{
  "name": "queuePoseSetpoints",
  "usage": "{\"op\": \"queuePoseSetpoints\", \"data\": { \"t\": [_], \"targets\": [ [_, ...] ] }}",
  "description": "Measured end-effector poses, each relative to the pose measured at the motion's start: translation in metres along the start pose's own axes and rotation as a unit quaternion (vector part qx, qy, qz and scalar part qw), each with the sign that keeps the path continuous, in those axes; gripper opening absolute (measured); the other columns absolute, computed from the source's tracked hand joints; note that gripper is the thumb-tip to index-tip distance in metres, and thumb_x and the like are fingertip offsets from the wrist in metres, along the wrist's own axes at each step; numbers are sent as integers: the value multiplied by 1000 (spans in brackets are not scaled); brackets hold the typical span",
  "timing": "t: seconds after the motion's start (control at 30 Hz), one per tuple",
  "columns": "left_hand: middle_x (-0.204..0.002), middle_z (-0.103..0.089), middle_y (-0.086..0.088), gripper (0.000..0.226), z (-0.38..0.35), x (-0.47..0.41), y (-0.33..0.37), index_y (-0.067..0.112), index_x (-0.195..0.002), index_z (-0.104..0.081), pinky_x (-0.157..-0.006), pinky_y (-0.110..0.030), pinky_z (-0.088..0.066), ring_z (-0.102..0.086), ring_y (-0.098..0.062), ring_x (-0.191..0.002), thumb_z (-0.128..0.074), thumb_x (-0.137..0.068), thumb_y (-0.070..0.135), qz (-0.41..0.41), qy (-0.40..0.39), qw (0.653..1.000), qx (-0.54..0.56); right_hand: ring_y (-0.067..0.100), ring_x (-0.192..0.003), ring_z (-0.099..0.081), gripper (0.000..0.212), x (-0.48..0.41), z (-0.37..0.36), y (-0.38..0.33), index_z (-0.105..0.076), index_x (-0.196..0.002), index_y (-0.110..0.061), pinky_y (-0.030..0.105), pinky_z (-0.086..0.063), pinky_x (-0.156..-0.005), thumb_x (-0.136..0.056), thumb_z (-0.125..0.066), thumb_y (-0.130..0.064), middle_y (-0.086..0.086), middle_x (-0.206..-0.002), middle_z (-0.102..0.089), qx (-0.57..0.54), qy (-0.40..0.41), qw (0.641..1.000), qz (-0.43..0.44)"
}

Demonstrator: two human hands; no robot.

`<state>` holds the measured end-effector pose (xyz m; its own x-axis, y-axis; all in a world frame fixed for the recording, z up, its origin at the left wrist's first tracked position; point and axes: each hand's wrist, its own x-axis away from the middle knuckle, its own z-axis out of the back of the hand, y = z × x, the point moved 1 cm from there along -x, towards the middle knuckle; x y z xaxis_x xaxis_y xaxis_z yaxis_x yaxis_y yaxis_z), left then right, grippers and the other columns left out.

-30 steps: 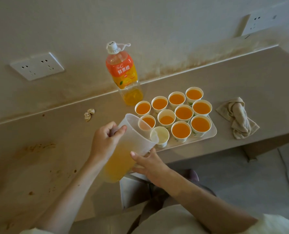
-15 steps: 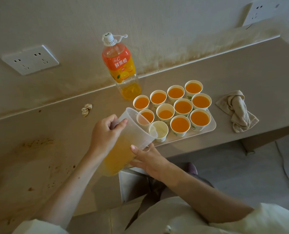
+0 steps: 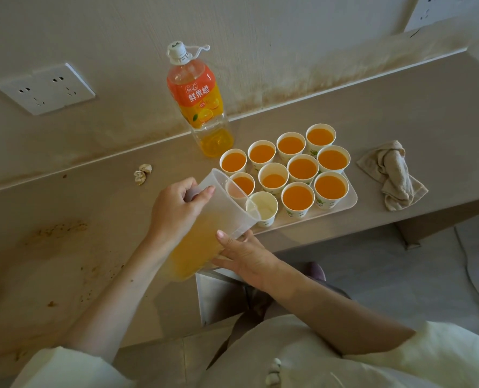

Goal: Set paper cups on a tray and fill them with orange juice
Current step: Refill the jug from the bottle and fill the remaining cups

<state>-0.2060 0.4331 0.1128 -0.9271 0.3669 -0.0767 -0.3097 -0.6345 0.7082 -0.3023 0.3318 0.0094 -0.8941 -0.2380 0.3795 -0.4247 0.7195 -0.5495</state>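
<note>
Light is soft, even and warm-tinted, moderately bright. Shadows beside the cups (image 3: 302, 169) on your counter (image 3: 400, 113) are faint and diffuse. Centre detail is sharp. Wide-angle distortion bows the counter's back edge and tilts the wall socket (image 3: 46, 88). Your sleeves (image 3: 442, 357) along the bottom are soft.

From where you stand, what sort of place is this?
Likely a plain indoor room, perhaps a home or office: a stained counter against a wall, sockets above it, and a juice bottle beside a tray of cups.
</note>
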Motion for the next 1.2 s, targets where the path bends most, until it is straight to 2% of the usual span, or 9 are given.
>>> {"op": "queuePoseSetpoints", "data": {
  "t": [0.17, 0.3, 0.43, 1.0, 1.2],
  "targets": [
    [-52, -34, 3, 46, 1, 0, 5, 21, -56, -30, -54, -32, -31, -34, -14, -52, -57, -82, 47, -1, -4, 1000, -21, 32, -126, -54, 104, 4, -3, -2, -37, -142, -24, 54, -45, -103, -55, -91, -42, 12, -137, -54, -5, -8, 1000, 5],
    [-52, -36, 2, 47, 1, -1, 9, 21, -57, -31, -54, -31, -32, -37, -16, -53, -57, -86, 46, -17, -10, 998, -54, 32, -125, -56, 110, 5, -7, -2, -35, -142, -23, 51, -48, -101, -51, -94, -41, 13, -138, -53, -31, -2, 1000, 1],
    [-52, -35, 3, 49, 1, -3, 14, 20, -56, -31, -53, -30, -31, -36, -16, -52, -60, -91, 40, -25, -11, 997, -78, 31, -121, -59, 115, 8, -9, -3, -34, -142, -21, 42, -56, -88, -47, -96, -38, 14, -138, -54, -63, 5, 998, -3],
    [-52, -34, 4, 48, 4, -6, 20, 20, -57, -32, -52, -27, -29, -35, -15, -52, -59, -90, 40, -9, -17, 995, -100, 30, -119, -60, 108, 9, -14, -7, -38, -139, -23, 40, -56, -88, -49, -94, -40, 12, -134, -57, -59, -5, 998, -2],
    [-51, -34, 5, 47, 4, -7, 21, 20, -57, -33, -52, -28, -30, -36, -15, -51, -59, -90, 40, -7, -17, 994, -107, 26, -114, -64, 95, 10, -14, -9, -44, -133, -25, 39, -56, -86, -51, -92, -40, 8, -126, -63, -54, -18, 998, 3]
  ]
}}
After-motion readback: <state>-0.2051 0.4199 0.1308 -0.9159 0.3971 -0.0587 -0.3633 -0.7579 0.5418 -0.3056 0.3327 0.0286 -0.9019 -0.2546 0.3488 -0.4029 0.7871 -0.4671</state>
